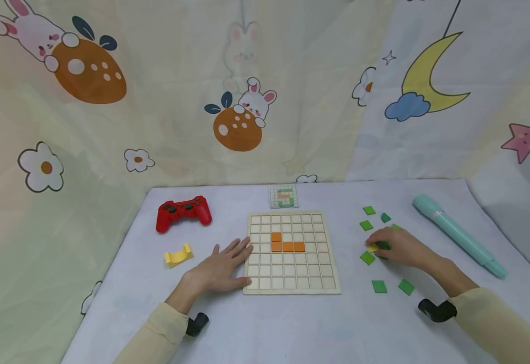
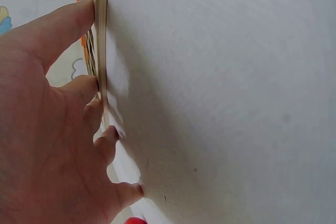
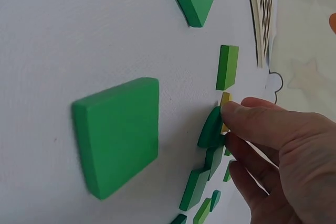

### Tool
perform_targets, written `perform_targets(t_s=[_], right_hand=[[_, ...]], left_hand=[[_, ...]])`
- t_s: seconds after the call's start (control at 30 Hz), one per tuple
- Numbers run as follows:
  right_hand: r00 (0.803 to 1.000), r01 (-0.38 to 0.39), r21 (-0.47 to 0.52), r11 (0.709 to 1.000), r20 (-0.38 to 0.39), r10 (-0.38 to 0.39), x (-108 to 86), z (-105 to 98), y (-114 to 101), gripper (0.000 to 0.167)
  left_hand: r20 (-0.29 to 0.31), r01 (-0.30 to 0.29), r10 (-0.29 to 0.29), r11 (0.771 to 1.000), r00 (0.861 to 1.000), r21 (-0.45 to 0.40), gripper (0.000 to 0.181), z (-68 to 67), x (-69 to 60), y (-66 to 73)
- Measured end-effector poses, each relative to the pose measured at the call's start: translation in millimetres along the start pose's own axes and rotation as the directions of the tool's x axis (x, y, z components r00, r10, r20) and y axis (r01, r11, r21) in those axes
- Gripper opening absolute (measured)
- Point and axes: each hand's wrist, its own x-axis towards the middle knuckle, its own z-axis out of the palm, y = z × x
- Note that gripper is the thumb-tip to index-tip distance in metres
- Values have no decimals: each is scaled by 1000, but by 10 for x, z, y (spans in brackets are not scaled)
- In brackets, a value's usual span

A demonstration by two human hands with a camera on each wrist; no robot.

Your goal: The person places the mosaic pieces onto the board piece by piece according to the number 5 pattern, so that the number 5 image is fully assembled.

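Yellow tile, right of the grid board, is pinched by the right hand; probably light and rigid, best gripped by opposite edges. Board edge is touched by the splayed left hand.

**Nothing legible on the table or its surroundings**

No word, brand name or number can be read in any of the three views. Closest to a sign is the small card at the middle of the table's far edge, beyond the grid board: it bears a printed grid with green and orange-pink cells, and any fine print would be too small to tell. The red game controller, near the table's far left corner, has buttons whose marks cannot be made out. Along the right edge, the turquoise stick has a pale band, possibly lettered, too blurred to read.
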Motion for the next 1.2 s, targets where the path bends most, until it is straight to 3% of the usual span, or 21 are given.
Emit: perform_targets(t_s=[0.43,0.8,0.9,1.2], right_hand=[[996,-90,-29,996,-24,89,221,50,-213,19],[963,-260,8,966,-75,260,399,169,-273,22],[965,-250,33,968,-75,252,369,135,-267,23],[994,-104,99,990,-27,108,216,-28,-169,32]], left_hand=[[2,4,-3,1000,1000,-7,82,-18,-7,14],[-1,6,-6,1000,1000,-10,82,-11,-2,17],[-3,4,-4,1000,1000,-13,82,-13,-3,24],[-3,10,-10,1000,1000,5,83,15,16,-8]])
